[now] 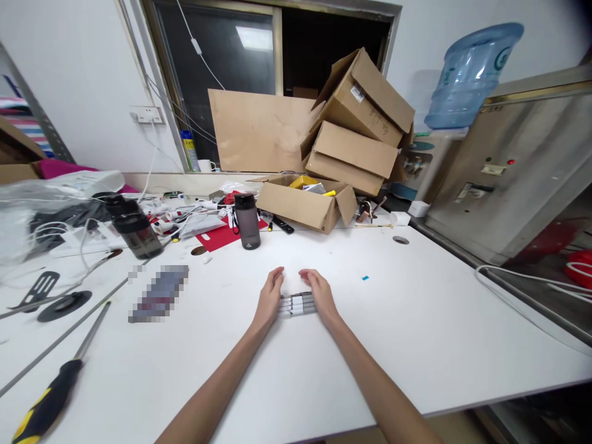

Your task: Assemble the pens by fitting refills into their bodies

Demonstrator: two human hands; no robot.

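Observation:
A flat pack of slim grey-and-white sticks [297, 303], perhaps pens, lies crosswise on the white table [287, 382]. At its left end rests my left hand [271, 296], fingers loosely curved and pointing forward past the pack. My right hand [320, 297] mirrors it at the right end, with its fingertips turned slightly inward. A gap separates the fingertips of both hands, and neither hand is closed around the pack. The palms hide the pack's ends, so I cannot tell whether they touch it.
A screwdriver [60, 388] and a pixelated flat object [160, 295] lie left. Dark bottles [247, 222] [136, 228], cables and an open cardboard box [296, 206] line the back. A small blue scrap [365, 277] lies right. The table's front edge [444, 412] is near me.

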